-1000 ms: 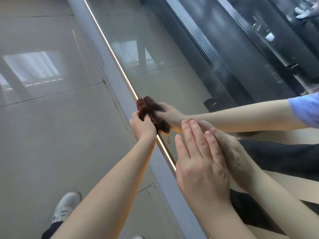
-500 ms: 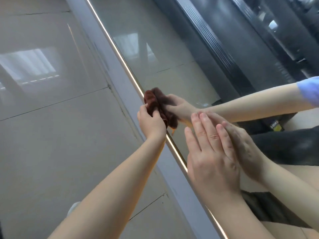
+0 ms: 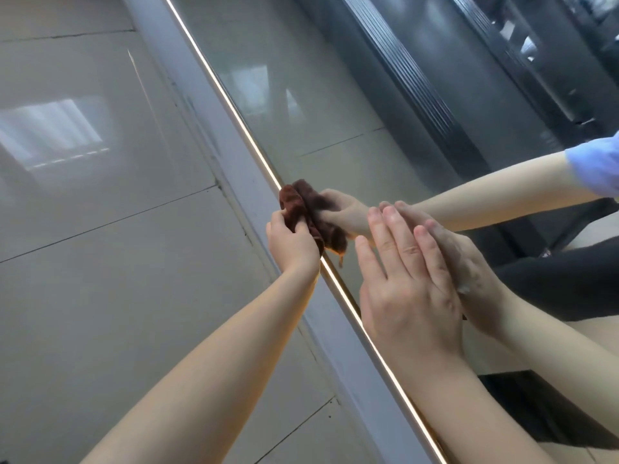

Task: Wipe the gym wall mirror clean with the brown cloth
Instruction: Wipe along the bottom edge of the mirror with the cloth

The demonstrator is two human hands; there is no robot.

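While the left hand (image 3: 294, 242) curls its fingers round the bunched brown cloth (image 3: 290, 204), it presses the wad against the lower edge of the wall mirror (image 3: 301, 95), right where the glass meets a thin bright trim strip (image 3: 227, 105). Cloth and fist sit near the middle of the view, a little toward 11 o'clock, and the cloth's darker reflection touches it on the glass side. From the cloth, the right hand (image 3: 408, 289) lies at about 4 o'clock, close by but apart from it. This hand holds nothing: its palm is flat on the glass with the fingers straight, close together and pointing toward 11 o'clock, meeting their own reflection. A grey frame band (image 3: 234, 155) runs beside the trim from 11 o'clock down to 5 o'clock. Glossy pale tiles (image 3: 100, 262) fill the 9 o'clock side. Toward 3 o'clock the mirror shows a reflected forearm with a blue sleeve (image 3: 596, 169).
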